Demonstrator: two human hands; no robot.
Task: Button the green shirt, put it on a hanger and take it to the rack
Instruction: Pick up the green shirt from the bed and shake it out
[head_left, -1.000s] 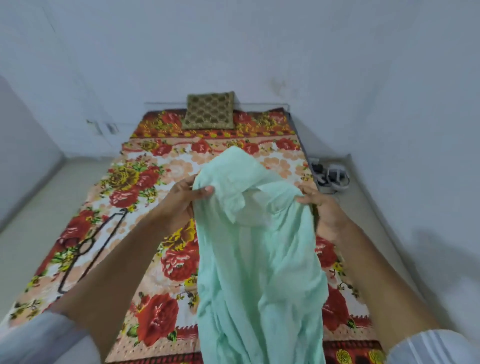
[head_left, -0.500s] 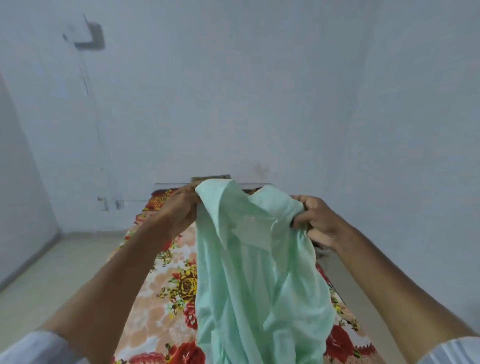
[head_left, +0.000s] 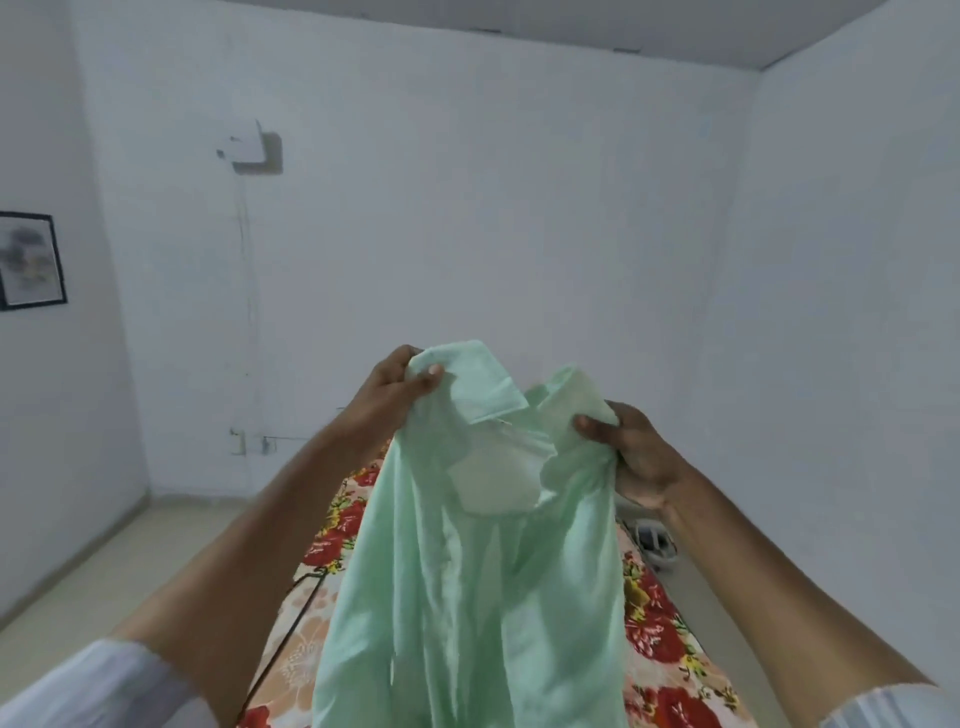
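A pale mint-green shirt (head_left: 467, 587) of thin, soft, rumpled cloth hangs in the air in front of the person, held up by its top at both sides and falling in long loose folds out of the bottom of the view. The left hand (head_left: 395, 395) grips one pointed collar flap, thumb pressed flat over the fabric; the right hand (head_left: 631, 452) is closed on a bunched handful of cloth at the other side of the neck opening. The two hands are apart, with the open collar and a paler inner panel of the shirt between them. Below and behind the shirt lies a bed sheet (head_left: 660, 644) printed with red and yellow flowers on a peach and white ground, its surface flat. A thin dark line, curved at one end, shows on the sheet beside the left forearm; what it is cannot be told. The walls are smooth and whitish, with a small boxy fitting (head_left: 252, 148) mounted high up and a dark-framed picture (head_left: 31, 260) at the left edge. White sleeves cover both upper arms.
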